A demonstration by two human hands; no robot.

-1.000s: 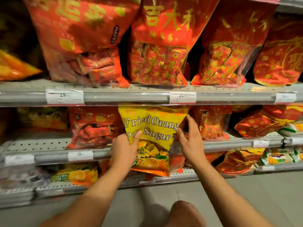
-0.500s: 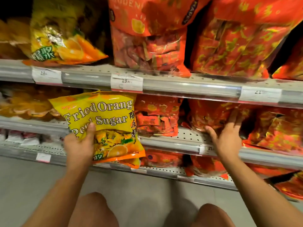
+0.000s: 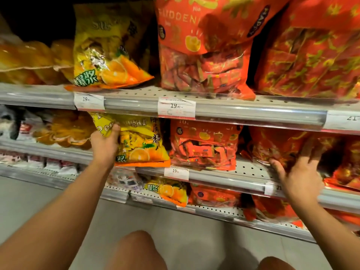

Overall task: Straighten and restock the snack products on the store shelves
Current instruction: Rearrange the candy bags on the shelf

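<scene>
Head view, change: half a second ago the yellow bag [image 3: 136, 141] hung in front of the shelf edge with its whole label readable; now its top is tucked under the upper shelf rail [image 3: 253, 112] and only the lower words show; the right hand [image 3: 296, 176] has shifted from lying flat on the middle shelf to pressing into a dark red bag [image 3: 288, 145]
Head view, meaning for the task: the yellow bag looks to be going into the slot on the middle shelf [image 3: 243, 168], just left of the red candy bag [image 3: 202, 145]; I judge the placing under way but not finished, since the bag is tilted and its lower edge overhangs the rail
Head view, left grip: the left hand [image 3: 106, 145] is clenched on the yellow bag's left side, thumb across the front near the top, the other fingers hidden behind
Head view, right grip: fingers spread and bent against the dark red bag's front; it seems a push or a steadying touch, though a true grasp cannot be told
Head view, bag against grip: the yellow bag reaches right and down from the left hand; its right edge lies just beside the red candy bag, contact unclear; a matching yellow bag on top [image 3: 109, 55] stands on the shelf above
</scene>
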